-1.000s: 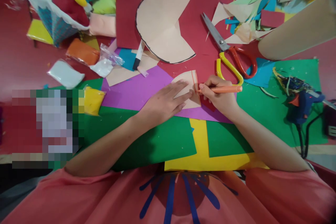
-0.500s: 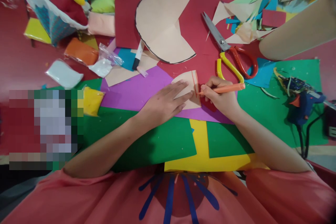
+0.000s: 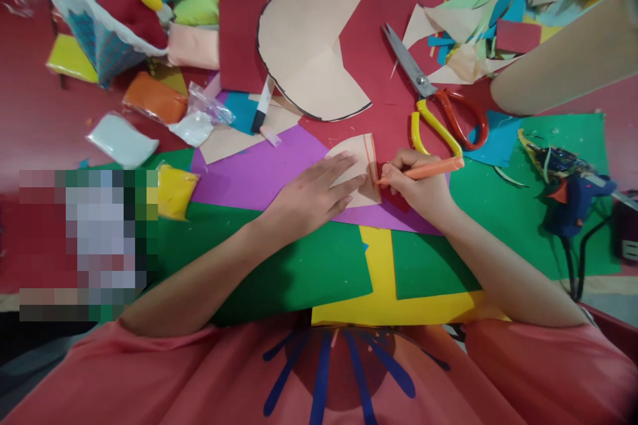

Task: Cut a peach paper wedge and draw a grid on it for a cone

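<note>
A small cream paper piece (image 3: 367,194) with a curved left side lies on the purple sheet (image 3: 239,176). Orange lines run down along its right edge. My left hand (image 3: 319,189) rests flat over its left part, fingers stretched out and pressing it down. In my right hand (image 3: 419,182) is an orange felt-tip pen (image 3: 438,167), gripped between thumb and fingers. Its tip touches the paper near the right edge, at the lower part of the orange line. Beyond the right hand lie scissors (image 3: 423,84) with one yellow and one red handle, blades apart.
A large cream cutout (image 3: 304,53) with a black outline lies on red paper. Clay packets (image 3: 154,98) and a blue cone (image 3: 102,40) are at left. A blue glue gun (image 3: 573,202), paper scraps (image 3: 468,20) and a cream tube (image 3: 563,56) stand right. Green sheets (image 3: 299,265) lie in front.
The pen tip has moved slightly down along the paper's right edge, lengthening the orange line. My left hand stays in place.
</note>
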{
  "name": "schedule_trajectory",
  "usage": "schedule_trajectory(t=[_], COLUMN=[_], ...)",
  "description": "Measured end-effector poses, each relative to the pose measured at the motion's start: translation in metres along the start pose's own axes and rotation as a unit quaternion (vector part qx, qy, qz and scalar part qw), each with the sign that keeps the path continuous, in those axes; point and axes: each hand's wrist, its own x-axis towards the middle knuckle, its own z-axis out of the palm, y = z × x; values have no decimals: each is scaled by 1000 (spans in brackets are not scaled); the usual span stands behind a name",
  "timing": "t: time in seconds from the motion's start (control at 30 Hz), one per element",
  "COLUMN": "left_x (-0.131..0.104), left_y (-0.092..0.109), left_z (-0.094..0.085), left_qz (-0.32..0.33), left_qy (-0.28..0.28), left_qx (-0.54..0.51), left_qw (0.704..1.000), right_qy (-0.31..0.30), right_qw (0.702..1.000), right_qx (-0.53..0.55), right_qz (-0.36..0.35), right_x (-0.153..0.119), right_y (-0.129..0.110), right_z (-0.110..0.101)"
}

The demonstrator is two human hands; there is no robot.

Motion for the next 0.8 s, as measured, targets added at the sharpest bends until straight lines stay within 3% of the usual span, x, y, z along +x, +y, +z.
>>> schedule_trajectory(t=[0.17,0.33,0.5,0.8], left_x=[0,0,0,1], left_y=[0,0,0,-1], left_z=[0,1,0,1], left_qz=[3,12,10,12], left_qy=[0,13,11,11], left_qx=[10,23,16,16], left_qw=[1000,1000,1000,1000], right_qy=[8,-34,0,-24], right_qw=[999,999,1000,998], right_qx=[-28,-13,-24,-33], right_qz=[-19,-11,-21,-38], right_x=[-1,-2,-2,-3], right_y=[-1,-1,-3,-1], right_z=[1,1,1,2])
